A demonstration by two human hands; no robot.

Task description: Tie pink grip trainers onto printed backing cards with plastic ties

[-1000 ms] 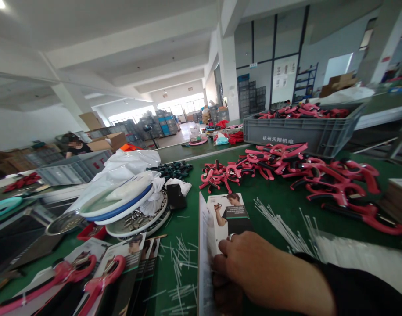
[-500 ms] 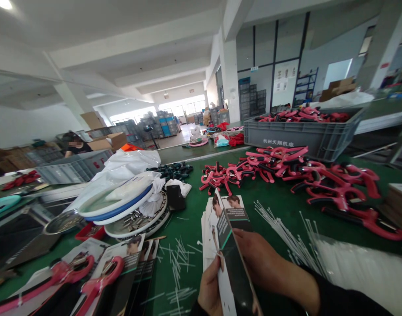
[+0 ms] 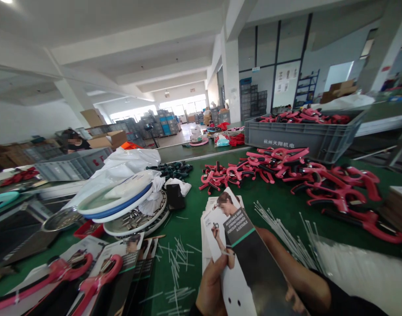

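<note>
My left hand is at the bottom centre, thumb and fingers closed on the lower left edge of a printed backing card. The card is black and white, with a picture of a person and white lettering, and it is tilted up towards me. My right hand lies behind the card's right side, its fingertips curled round the lower edge. Under the card a stack of similar cards lies on the green table.
A heap of pink hand-grip exercisers lies to the right in front of a grey crate holding more. White plastic ties are scattered about. Packed cards with pink grips lie lower left, beside stacked round trays. Another person sits far left.
My right hand lay flat on the card stack; now both hands have lifted one card off it and turned its printed face up towards me.
</note>
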